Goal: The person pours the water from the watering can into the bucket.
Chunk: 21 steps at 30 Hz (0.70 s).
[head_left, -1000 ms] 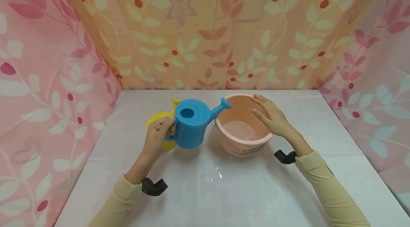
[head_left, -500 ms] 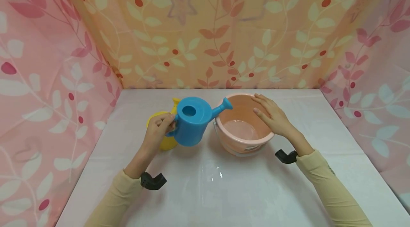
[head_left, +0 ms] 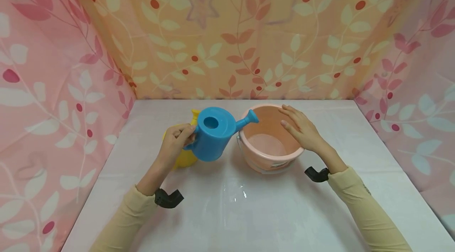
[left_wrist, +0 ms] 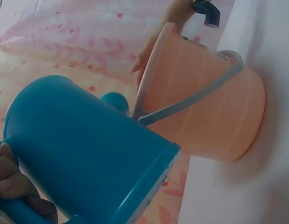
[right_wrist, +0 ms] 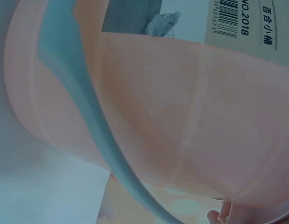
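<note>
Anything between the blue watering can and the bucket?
Nothing visible: in the head view, the blue watering can overlaps the bucket with its spout; the right grip is on the bucket's right side, out of the way.

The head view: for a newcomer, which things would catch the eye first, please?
Probably the blue can near the middle, gripped by the left hand. Next may be the peach bucket to its right, with the right hand at its rim, then the yellow can, partly hidden behind the left hand and the blue can.
</note>
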Motion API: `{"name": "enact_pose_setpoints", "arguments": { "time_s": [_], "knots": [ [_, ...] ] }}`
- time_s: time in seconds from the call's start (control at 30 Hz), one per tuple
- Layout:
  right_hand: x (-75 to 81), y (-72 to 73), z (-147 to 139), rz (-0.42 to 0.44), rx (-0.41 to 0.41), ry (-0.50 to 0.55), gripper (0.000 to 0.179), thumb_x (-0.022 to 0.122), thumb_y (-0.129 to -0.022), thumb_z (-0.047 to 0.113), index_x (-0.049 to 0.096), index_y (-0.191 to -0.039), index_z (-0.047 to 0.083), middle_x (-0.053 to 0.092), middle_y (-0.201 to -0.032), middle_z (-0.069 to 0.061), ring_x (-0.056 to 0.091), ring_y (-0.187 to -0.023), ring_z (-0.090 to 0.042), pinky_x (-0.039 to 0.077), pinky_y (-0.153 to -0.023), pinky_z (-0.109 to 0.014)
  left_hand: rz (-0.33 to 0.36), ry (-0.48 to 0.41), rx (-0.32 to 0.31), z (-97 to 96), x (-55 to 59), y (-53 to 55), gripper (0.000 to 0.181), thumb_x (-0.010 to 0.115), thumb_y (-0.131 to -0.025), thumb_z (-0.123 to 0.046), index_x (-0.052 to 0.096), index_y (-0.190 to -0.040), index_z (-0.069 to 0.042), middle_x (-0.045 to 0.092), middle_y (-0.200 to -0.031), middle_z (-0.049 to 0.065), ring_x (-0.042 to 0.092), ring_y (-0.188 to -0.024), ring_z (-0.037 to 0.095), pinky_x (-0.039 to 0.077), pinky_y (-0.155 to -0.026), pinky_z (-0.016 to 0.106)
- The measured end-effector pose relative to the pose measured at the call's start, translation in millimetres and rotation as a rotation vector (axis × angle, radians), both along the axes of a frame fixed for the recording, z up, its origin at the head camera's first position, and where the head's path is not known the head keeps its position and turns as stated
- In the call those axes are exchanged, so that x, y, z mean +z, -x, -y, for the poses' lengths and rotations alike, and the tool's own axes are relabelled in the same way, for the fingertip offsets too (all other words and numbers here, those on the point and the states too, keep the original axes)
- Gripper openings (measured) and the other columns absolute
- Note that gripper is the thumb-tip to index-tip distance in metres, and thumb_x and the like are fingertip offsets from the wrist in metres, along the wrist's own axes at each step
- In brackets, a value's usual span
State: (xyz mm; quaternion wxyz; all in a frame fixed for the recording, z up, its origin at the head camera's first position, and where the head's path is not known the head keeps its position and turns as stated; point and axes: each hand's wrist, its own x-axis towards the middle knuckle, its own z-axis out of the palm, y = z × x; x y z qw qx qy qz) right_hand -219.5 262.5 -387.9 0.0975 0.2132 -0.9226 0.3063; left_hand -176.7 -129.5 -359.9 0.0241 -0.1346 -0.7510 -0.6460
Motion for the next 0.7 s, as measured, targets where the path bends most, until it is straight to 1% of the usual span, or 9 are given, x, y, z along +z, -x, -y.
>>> {"name": "enact_pose_setpoints", "arguments": {
  "time_s": [0.1,0.13,0.17,0.33,0.37,0.57,0.7],
  "knots": [
    [0.0,-0.2,0.2,0.001,-0.003,0.003,0.048,0.048,-0.096,0.035,0.041,-0.14,0.017,0.031,-0.149,-0.009,0.023,-0.138,-0.032,0.021,-0.102,-0.063,0.002,0.004,-0.006,0.1,1.5,0.6,0.04,0.05,-0.095,-0.023,0.049,-0.063,0.001,0.035,-0.053,0.001,0.032,-0.052,0.012,0.029,-0.056,0.027],
    [0.0,-0.1,0.3,0.002,-0.004,0.002,0.048,0.048,-0.096,0.035,0.041,-0.14,0.017,0.031,-0.149,-0.009,0.023,-0.138,-0.032,0.021,-0.102,-0.062,0.002,0.01,-0.008,-0.6,5.4,-1.1,0.04,0.05,-0.095,-0.021,0.049,-0.063,0.002,0.035,-0.053,0.001,0.032,-0.052,0.012,0.03,-0.056,0.027],
    [0.0,-0.1,0.4,0.002,-0.005,0.004,0.048,0.048,-0.096,0.035,0.041,-0.139,0.017,0.031,-0.149,-0.009,0.023,-0.138,-0.031,0.02,-0.102,-0.062,0.002,0.011,-0.009,-0.6,5.9,-0.9,0.039,0.05,-0.095,-0.02,0.049,-0.063,0.002,0.034,-0.052,0.001,0.032,-0.052,0.012,0.03,-0.056,0.027],
    [-0.8,0.3,0.3,-0.003,-0.001,0.005,0.048,0.049,-0.096,0.035,0.042,-0.139,0.017,0.032,-0.148,-0.011,0.023,-0.138,-0.032,0.02,-0.103,-0.062,-0.006,0.02,-0.005,-0.5,6.4,0.5,0.04,0.051,-0.095,-0.022,0.05,-0.064,0.003,0.034,-0.052,0.001,0.032,-0.051,0.012,0.029,-0.056,0.027],
    [-0.8,0.3,0.4,-0.004,-0.001,0.006,0.048,0.049,-0.096,0.035,0.042,-0.139,0.017,0.032,-0.148,-0.011,0.023,-0.138,-0.033,0.02,-0.103,-0.062,-0.007,0.016,-0.002,0.3,3.0,2.8,0.04,0.051,-0.095,-0.023,0.051,-0.064,0.002,0.034,-0.052,0.001,0.032,-0.051,0.012,0.029,-0.056,0.027],
    [0.2,0.1,0.6,-0.006,-0.002,0.003,0.047,0.049,-0.096,0.035,0.042,-0.139,0.017,0.031,-0.148,-0.009,0.023,-0.137,-0.033,0.021,-0.103,-0.062,-0.006,0.013,-0.003,0.5,3.8,3.7,0.04,0.052,-0.094,-0.023,0.051,-0.064,0.001,0.033,-0.05,0.0,0.031,-0.05,0.012,0.029,-0.056,0.027],
    [0.0,-0.1,0.6,-0.006,-0.002,0.003,0.048,0.049,-0.096,0.035,0.042,-0.139,0.016,0.031,-0.148,-0.009,0.023,-0.137,-0.034,0.02,-0.103,-0.062,-0.009,0.009,-0.015,0.7,4.7,4.1,0.039,0.052,-0.095,-0.023,0.05,-0.064,0.001,0.033,-0.051,0.0,0.031,-0.05,0.012,0.029,-0.056,0.027]
  ]
}}
